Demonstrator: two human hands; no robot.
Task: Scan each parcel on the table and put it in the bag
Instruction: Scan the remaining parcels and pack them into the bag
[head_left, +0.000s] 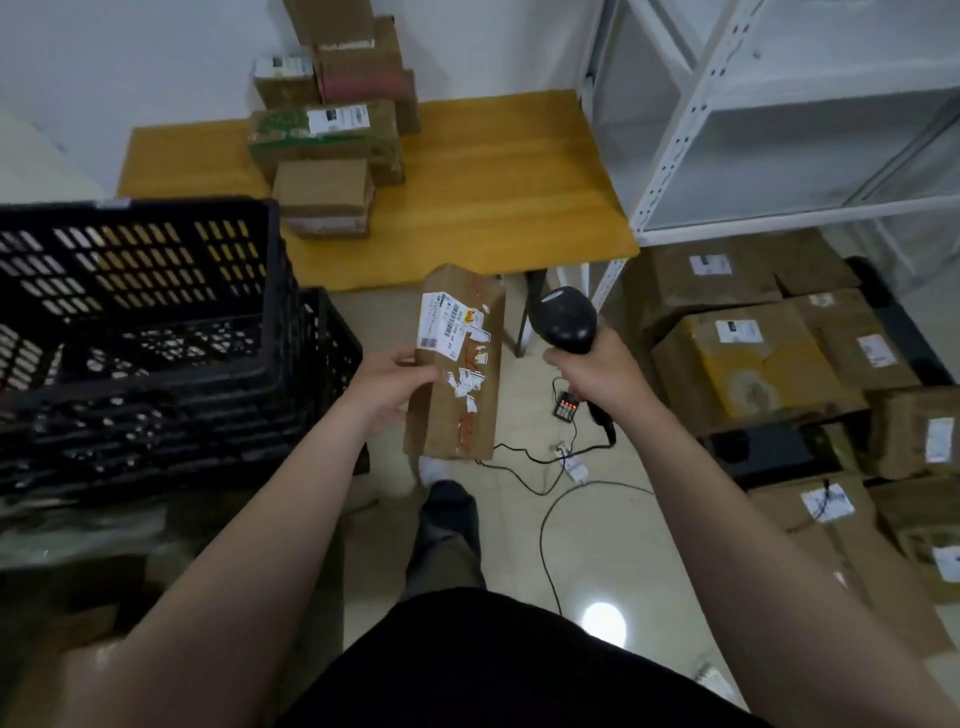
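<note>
The left hand (387, 387) grasps a long brown parcel (457, 364) by its left edge, thumb on the face, holding it upright in the air above the floor, in front of the table (493, 208); a white shipping label (440, 325) sits on its upper left, with torn sticker scraps lower down; the right hand (597, 371) is clenched round the handle of a black scanner (566, 319), held just right of the parcel and apart from it; a stack of parcels (332, 140) rests on the yellow table; black crates (150, 332) stand stacked at left; more boxes (753, 358) lie piled on the floor at right, below a white shelf unit (753, 130); a cable (545, 483) trails across the floor tiles.
</note>
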